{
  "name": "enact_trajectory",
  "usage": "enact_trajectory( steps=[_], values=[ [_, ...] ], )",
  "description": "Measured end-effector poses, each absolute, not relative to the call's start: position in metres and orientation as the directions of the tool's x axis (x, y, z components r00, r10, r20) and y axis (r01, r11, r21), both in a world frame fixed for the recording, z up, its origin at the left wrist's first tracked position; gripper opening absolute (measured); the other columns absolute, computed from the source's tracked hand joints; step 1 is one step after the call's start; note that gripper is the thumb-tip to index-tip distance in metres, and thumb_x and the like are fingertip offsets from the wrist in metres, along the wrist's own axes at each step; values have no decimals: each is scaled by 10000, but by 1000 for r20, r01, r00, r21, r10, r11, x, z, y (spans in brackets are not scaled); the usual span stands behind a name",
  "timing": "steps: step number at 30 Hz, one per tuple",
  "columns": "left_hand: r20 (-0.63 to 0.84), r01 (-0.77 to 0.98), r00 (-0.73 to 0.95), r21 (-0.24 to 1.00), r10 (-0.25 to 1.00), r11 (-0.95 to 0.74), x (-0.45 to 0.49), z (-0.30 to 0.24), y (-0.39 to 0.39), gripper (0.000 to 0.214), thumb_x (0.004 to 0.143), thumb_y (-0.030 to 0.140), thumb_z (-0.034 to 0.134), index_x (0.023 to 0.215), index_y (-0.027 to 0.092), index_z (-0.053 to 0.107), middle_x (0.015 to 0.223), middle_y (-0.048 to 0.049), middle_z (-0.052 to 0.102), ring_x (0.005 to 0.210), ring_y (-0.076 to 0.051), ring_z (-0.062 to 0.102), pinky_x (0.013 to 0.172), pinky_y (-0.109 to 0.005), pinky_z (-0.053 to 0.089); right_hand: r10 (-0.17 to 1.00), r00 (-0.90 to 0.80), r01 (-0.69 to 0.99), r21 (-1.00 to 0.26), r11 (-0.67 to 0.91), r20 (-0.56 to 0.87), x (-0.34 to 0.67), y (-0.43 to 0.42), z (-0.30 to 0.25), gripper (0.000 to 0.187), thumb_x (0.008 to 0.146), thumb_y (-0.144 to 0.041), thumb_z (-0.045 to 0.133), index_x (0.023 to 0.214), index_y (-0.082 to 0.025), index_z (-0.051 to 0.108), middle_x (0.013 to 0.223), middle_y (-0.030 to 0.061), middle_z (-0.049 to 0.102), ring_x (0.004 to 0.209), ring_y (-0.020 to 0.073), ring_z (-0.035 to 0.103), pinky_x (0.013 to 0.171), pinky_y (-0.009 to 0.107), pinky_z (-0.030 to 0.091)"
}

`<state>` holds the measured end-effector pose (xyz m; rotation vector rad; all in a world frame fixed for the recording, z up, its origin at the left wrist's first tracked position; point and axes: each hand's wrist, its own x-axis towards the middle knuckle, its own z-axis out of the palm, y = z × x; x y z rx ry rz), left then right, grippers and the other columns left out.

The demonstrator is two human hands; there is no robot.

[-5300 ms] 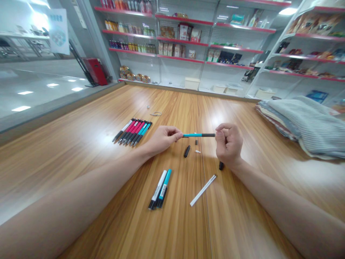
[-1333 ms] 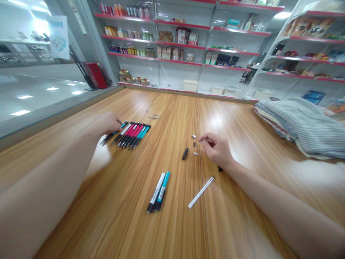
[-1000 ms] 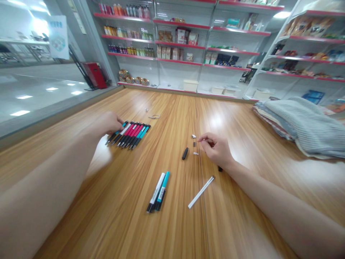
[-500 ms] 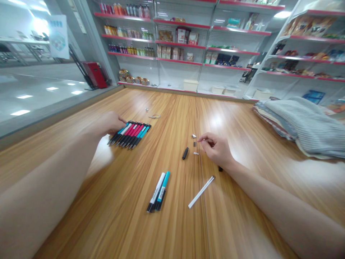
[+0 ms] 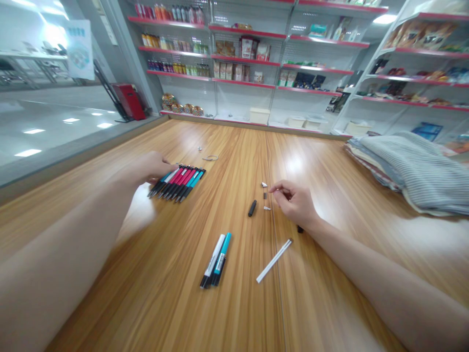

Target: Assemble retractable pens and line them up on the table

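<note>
My left hand (image 5: 156, 167) is at the upper left end of a row of pens (image 5: 183, 183), its fingers closed at the top of a blue pen (image 5: 164, 177). Pink, white and blue barrels with black grips lie side by side there. My right hand (image 5: 293, 198) rests on the table, fingers loosely curled, with nothing visible in them. Close to its fingertips are small metal tips (image 5: 264, 185), a small dark piece (image 5: 265, 195) and a small white piece (image 5: 267, 208). A black pen grip (image 5: 252, 208) lies left of these. Another black piece (image 5: 300, 229) is partly hidden by my right wrist.
Nearer me lie white and blue pen barrels (image 5: 222, 259) and thin white refills (image 5: 274, 261). Beyond the row are a thin loop (image 5: 210, 158) and a small shiny bit (image 5: 200, 148). Folded cloths (image 5: 414, 171) are stacked at right; stocked shelves (image 5: 245, 83) stand behind the wooden table.
My left hand's thumb has shifted slightly right over the pens' top ends, and the row's left pens have moved slightly right. My right hand has not moved.
</note>
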<state>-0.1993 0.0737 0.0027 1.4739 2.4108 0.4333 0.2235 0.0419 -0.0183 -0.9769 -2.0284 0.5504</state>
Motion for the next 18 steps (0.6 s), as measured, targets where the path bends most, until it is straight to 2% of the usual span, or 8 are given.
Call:
enact_trajectory(
  steps=[3, 9, 15, 18],
  values=[
    [-181, 796, -414, 404, 892, 451, -198, 5, 74, 564, 702, 585, 666, 952, 80, 702, 736, -75, 676, 656, -152, 579, 595, -291, 499, 793, -383, 445, -658, 608, 474, 223, 42, -19, 149, 857, -208, 493, 859, -167, 636, 499, -46, 457, 435, 82, 383, 456, 237, 250],
    [-203, 800, -406, 393, 891, 454, -196, 6, 75, 603, 699, 625, 642, 992, 100, 694, 846, -93, 689, 707, -176, 600, 611, -334, 518, 792, -384, 450, -653, 610, 475, 224, 42, -20, 147, 856, -204, 493, 862, -169, 636, 500, -47, 457, 438, 82, 381, 458, 237, 251],
    [-162, 832, -395, 354, 904, 427, -194, 8, 72, 495, 747, 548, 621, 1023, 146, 702, 838, -70, 704, 648, -158, 612, 593, -312, 510, 793, -386, 440, -662, 607, 472, 223, 42, -18, 148, 858, -202, 490, 859, -167, 634, 512, -43, 472, 440, 83, 395, 458, 236, 255],
    [-36, 870, -408, 289, 912, 401, -192, 9, 72, 571, 690, 605, 652, 972, 113, 719, 777, -84, 708, 644, -169, 613, 624, -310, 500, 793, -388, 438, -663, 607, 469, 223, 42, -18, 146, 856, -202, 492, 853, -168, 633, 509, -43, 471, 439, 84, 396, 454, 235, 252]
  ],
)
